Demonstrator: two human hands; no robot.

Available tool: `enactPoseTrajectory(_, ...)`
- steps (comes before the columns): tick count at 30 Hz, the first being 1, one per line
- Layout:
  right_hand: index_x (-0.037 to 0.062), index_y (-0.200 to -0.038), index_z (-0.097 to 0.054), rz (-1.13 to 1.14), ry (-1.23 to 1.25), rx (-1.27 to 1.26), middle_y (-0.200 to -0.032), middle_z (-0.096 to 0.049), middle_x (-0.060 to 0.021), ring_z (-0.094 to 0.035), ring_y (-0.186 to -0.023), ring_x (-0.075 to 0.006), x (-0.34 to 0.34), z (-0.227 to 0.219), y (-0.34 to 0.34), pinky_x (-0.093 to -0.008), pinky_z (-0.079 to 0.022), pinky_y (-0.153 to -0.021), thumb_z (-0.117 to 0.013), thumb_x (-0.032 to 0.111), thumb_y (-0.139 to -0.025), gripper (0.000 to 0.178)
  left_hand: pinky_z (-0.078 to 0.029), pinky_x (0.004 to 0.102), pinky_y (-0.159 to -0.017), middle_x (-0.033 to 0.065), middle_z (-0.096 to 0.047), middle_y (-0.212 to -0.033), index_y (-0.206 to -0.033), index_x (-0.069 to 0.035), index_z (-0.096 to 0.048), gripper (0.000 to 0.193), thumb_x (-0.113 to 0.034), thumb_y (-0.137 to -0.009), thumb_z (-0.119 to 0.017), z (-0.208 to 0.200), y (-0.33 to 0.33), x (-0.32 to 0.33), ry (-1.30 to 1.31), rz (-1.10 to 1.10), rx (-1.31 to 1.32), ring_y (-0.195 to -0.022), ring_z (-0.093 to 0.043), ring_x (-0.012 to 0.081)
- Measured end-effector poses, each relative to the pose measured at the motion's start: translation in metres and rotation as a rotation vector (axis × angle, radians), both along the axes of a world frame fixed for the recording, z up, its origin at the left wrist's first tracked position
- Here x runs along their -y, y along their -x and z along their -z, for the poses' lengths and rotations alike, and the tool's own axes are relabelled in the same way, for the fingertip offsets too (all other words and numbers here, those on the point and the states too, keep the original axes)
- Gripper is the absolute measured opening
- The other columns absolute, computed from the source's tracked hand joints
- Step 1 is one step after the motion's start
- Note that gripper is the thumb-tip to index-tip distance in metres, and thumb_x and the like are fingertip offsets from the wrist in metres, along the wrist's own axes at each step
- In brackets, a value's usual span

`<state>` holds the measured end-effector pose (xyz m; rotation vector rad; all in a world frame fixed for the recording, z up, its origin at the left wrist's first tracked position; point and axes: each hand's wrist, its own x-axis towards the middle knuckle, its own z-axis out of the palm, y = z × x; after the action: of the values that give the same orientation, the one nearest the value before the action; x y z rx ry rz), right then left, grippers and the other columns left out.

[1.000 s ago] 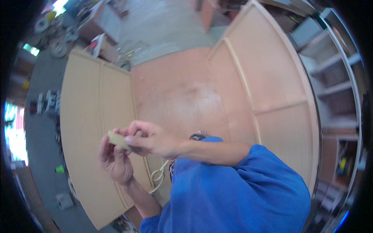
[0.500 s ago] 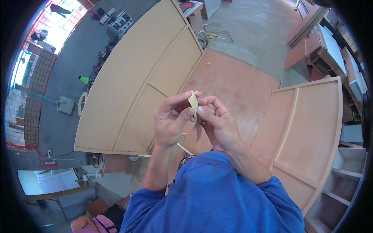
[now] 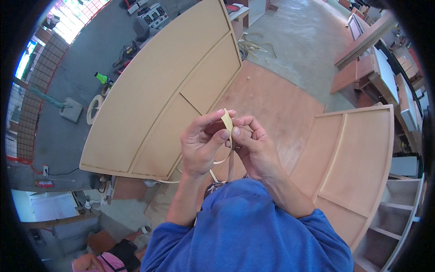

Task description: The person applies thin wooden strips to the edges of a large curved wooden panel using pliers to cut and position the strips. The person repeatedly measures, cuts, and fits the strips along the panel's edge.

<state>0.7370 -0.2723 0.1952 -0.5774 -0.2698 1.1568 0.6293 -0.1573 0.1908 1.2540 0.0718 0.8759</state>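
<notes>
Both hands are raised in front of my blue shirt and meet on a thin, pale yellow strip of edge banding (image 3: 227, 120). My left hand (image 3: 198, 144) pinches it from the left, thumb below and fingers behind its upper end. From the other side my right hand (image 3: 257, 146) grips the strip lower down between thumb and curled fingers. The upper end stands up between the fingertips and is slightly bent. Below the hands, the loose length loops down toward my waist, partly hidden by my wrists.
A large curved wooden panel (image 3: 149, 109) lies at left on a grey workbench (image 3: 68, 131). Another framed panel (image 3: 358, 154) lies at right. A tape roll (image 3: 94, 109) and a green-tipped bottle (image 3: 100, 77) stand beside the left panel. Open shelves (image 3: 398, 211) are at lower right. Another person (image 3: 106, 261) is at lower left.
The view has turned and shifted a little, so the panels and bench sit differently in the picture. Both hands keep their pinch; more of the hanging loop of edge banding shows below them.
</notes>
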Motion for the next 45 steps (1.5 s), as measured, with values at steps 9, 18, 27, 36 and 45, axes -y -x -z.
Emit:
enactPoseTrajectory(9, 0.0116, -0.114, -0.060, 0.026, 0.100, 0.118, -0.110, -0.069, -0.0021, -0.067, -0.092, -0.0137, -0.039, -0.001, 0.080, -0.0330, -0.055, -0.083, -0.068, 0.015, -0.103, 0.015, -0.061, 0.0286, -0.074, 0.0205, -0.071, -0.125, -0.133, -0.003, -0.065, 0.040, 0.004, -0.095, -0.072, 0.013, 0.075, -0.043, 0.130, 0.053, 0.065, -0.099, -0.072, 0.0181)
enactPoseTrajectory(18, 0.0047, -0.120, -0.063, 0.326, 0.353, 0.611, -0.102, -0.071, -0.0068, -0.069, -0.092, -0.0124, -0.063, -0.016, 0.136, -0.0304, -0.057, -0.087, -0.074, 0.000, -0.095, 0.028, -0.065, 0.0378, -0.084, 0.0245, -0.072, -0.117, -0.148, -0.008, -0.047, 0.056, -0.003, -0.097, -0.070, 0.007, 0.122, -0.068, 0.243, 0.092, 0.065, -0.102, -0.075, 0.0293)
enactPoseTrajectory(27, 0.0058, -0.115, -0.077, 0.221, 0.036, 1.582, -0.101, -0.074, -0.0113, -0.074, -0.087, -0.0227, -0.061, -0.083, 0.105, -0.0344, -0.063, -0.073, -0.076, -0.006, -0.084, 0.033, -0.062, 0.0413, -0.093, 0.0222, -0.075, -0.110, -0.151, -0.007, -0.047, 0.062, 0.006, -0.095, -0.070, -0.017, 0.152, -0.085, 0.167, 0.313, -0.004, -0.101, -0.075, 0.0283)
enactPoseTrajectory(36, 0.0022, -0.105, -0.079, 0.198, -0.019, 1.653, -0.093, -0.074, -0.0087, -0.075, -0.083, -0.0196, -0.056, -0.113, 0.072, -0.0308, -0.063, -0.070, -0.076, -0.011, -0.083, 0.026, -0.061, 0.0359, -0.091, 0.0184, -0.076, -0.109, -0.156, -0.007, -0.043, 0.077, 0.010, -0.088, -0.076, -0.024, 0.111, -0.067, 0.223, 0.275, 0.120, -0.103, -0.074, 0.0224)
enactPoseTrajectory(45, 0.0071, -0.098, -0.080, 0.285, -0.166, 2.067, -0.089, -0.074, -0.0054, -0.074, -0.080, -0.0185, -0.024, -0.205, -0.003, -0.0310, -0.059, -0.064, -0.081, -0.006, -0.080, 0.023, -0.060, 0.0339, -0.085, 0.0154, -0.074, -0.105, -0.150, -0.005, -0.048, 0.065, -0.004, -0.092, -0.077, -0.090, 0.019, -0.052, 0.098, 0.391, 0.249, -0.098, -0.074, 0.0228)
